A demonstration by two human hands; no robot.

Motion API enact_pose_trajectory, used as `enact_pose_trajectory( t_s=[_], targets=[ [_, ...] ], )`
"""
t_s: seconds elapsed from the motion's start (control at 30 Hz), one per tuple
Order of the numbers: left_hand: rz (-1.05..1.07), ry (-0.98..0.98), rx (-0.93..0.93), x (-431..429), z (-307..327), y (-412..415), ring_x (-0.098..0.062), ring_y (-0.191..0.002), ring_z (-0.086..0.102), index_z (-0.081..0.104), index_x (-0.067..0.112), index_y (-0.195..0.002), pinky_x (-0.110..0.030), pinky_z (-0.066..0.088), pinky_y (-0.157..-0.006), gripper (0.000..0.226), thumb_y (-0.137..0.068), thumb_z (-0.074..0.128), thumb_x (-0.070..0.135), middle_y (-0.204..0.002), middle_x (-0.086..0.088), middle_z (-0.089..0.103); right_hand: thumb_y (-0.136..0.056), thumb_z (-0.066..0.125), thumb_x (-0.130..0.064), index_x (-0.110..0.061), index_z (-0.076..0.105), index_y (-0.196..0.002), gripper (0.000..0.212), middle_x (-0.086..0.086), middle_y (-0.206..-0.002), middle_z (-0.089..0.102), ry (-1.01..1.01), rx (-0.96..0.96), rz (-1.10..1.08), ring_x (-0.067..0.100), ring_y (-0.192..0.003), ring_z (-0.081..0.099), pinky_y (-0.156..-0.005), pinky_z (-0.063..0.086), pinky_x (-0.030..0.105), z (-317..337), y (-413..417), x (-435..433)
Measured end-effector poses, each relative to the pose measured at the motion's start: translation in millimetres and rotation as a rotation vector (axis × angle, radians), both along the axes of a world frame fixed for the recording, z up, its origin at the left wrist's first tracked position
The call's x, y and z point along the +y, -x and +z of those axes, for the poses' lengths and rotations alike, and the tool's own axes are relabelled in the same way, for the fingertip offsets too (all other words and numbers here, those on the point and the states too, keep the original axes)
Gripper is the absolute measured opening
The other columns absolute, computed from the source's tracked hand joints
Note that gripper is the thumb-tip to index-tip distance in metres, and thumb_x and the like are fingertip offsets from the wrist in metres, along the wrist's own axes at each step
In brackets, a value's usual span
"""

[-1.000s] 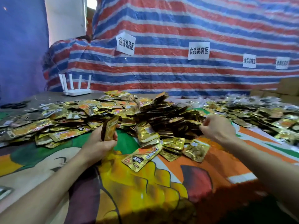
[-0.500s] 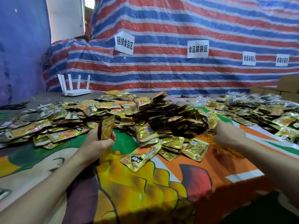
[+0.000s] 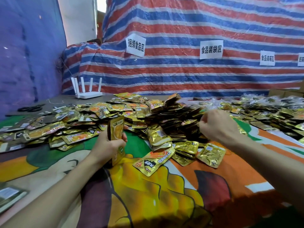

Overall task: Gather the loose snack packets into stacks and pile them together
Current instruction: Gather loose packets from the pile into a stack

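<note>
My left hand grips a small stack of gold snack packets, held upright on edge above the cloth. Behind it a big heap of gold and orange packets covers the middle of the table, with stacked packets at its centre. Loose packets lie flat in front of the heap. My right hand hovers at the heap's right edge with its fingers curled. Motion blur hides whether they pinch anything.
A printed cloth covers the table. More packets spread to the left and far right. A white router and black scissors sit at the back left. A striped tarp with paper labels forms the back wall.
My right hand dropped to the cloth at the right of the heap, then rose and moved back left to the heap's edge. My left hand kept holding its stack upright.
</note>
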State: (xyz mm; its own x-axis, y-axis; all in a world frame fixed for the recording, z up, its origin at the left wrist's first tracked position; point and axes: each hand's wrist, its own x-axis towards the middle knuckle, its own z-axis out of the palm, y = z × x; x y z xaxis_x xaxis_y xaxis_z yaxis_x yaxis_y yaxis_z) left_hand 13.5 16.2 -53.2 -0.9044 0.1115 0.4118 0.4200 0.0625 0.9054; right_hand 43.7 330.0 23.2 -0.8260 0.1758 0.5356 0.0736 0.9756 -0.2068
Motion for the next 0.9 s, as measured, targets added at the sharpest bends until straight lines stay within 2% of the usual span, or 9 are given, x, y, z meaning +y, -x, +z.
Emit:
enact_pose_trajectory(
  t_s=[0.13,0.23,0.3,0.4,0.53,0.63,0.73,0.83,0.9],
  targets=[
    [-0.048,-0.23,-0.147,-4,3,2,-0.028,-0.083,0.064,0.068,0.008,-0.108,-0.04,0.054,-0.077,0.04,-0.079,0.057,-0.017,-0.085,-0.009,0.069,-0.097,0.06,-0.023,-0.015,0.076,-0.096,0.017,-0.003,-0.088,0.072,0.262,-0.055,0.415,0.014,-0.08,0.067,-0.074,0.059,0.037,-5,8,-64],
    [-0.149,-0.337,-0.287,-9,9,0,-0.025,-0.082,0.072,0.068,0.008,-0.113,-0.04,0.061,-0.071,0.043,-0.076,0.054,-0.009,-0.106,-0.01,0.076,-0.098,0.064,-0.023,-0.012,0.077,-0.097,0.017,-0.008,-0.083,0.069,0.428,-0.109,0.596,0.004,-0.076,0.064,-0.069,0.052,0.021,-17,23,-110],
    [-0.221,-0.402,-0.357,-12,12,-2,-0.024,-0.076,0.072,0.066,0.007,-0.115,-0.042,0.061,-0.07,0.048,-0.069,0.056,-0.001,-0.112,-0.011,0.075,-0.098,0.065,-0.023,-0.01,0.077,-0.097,0.018,-0.004,-0.085,0.07,0.507,-0.127,0.634,0.008,-0.079,0.064,-0.071,0.053,0.025,-27,37,-135],
    [-0.201,-0.477,-0.41,-15,15,0,-0.026,-0.072,0.073,0.067,0.006,-0.115,-0.039,0.062,-0.06,0.044,-0.074,0.054,-0.006,-0.107,-0.017,0.075,-0.098,0.066,-0.027,-0.01,0.077,-0.101,0.02,0.002,-0.094,0.073,0.603,-0.147,0.625,0.016,-0.086,0.067,-0.075,0.056,0.032,-40,58,-164],
    [-0.039,-0.446,-0.432,-23,12,11,-0.024,-0.071,0.071,0.067,0.003,-0.111,-0.033,0.059,-0.055,0.038,-0.082,0.05,-0.014,-0.094,-0.012,0.077,-0.099,0.064,-0.029,-0.017,0.073,-0.099,0.015,-0.007,-0.091,0.068,0.592,-0.037,0.598,0.001,-0.08,0.06,-0.062,0.042,0.012,-57,72,-185],
    [-0.084,-0.478,-0.493,-28,13,12,-0.023,-0.067,0.067,0.065,0.002,-0.111,-0.034,0.058,-0.058,0.041,-0.078,0.047,-0.014,-0.081,-0.011,0.068,-0.101,0.061,-0.028,-0.02,0.07,-0.099,0.012,-0.008,-0.093,0.065,0.586,-0.153,0.674,0.0,-0.081,0.058,-0.062,0.041,0.014,-67,77,-186],
    [-0.21,-0.594,-0.497,-33,15,13,-0.025,-0.069,0.061,0.06,0.0,-0.116,-0.038,0.056,-0.067,0.05,-0.068,0.047,-0.009,-0.077,-0.01,0.061,-0.099,0.054,-0.011,-0.011,0.067,-0.086,0.018,-0.002,-0.082,0.062,1.052,-0.428,0.865,0.009,-0.071,0.053,-0.06,0.039,0.021,-62,76,-174],
    [-0.338,-0.659,-0.479,-33,12,13,-0.024,-0.071,0.058,0.058,0.0,-0.116,-0.039,0.054,-0.069,0.048,-0.07,0.043,-0.005,-0.079,-0.01,0.059,-0.072,0.049,-0.014,-0.009,0.055,-0.065,0.01,0.008,-0.073,0.061,1.57,-0.466,1.017,0.021,-0.073,0.051,-0.075,0.036,0.036,-49,70,-159],
    [-0.442,-0.668,-0.475,-29,11,11,-0.023,-0.072,0.058,0.057,0.001,-0.116,-0.038,0.056,-0.07,0.046,-0.072,0.044,-0.005,-0.081,-0.009,0.057,-0.071,0.044,-0.017,-0.013,0.049,-0.058,0.015,0.008,-0.067,0.054,1.746,-0.451,1.115,0.025,-0.073,0.05,-0.082,0.039,0.039,-43,66,-153]
  ],
)
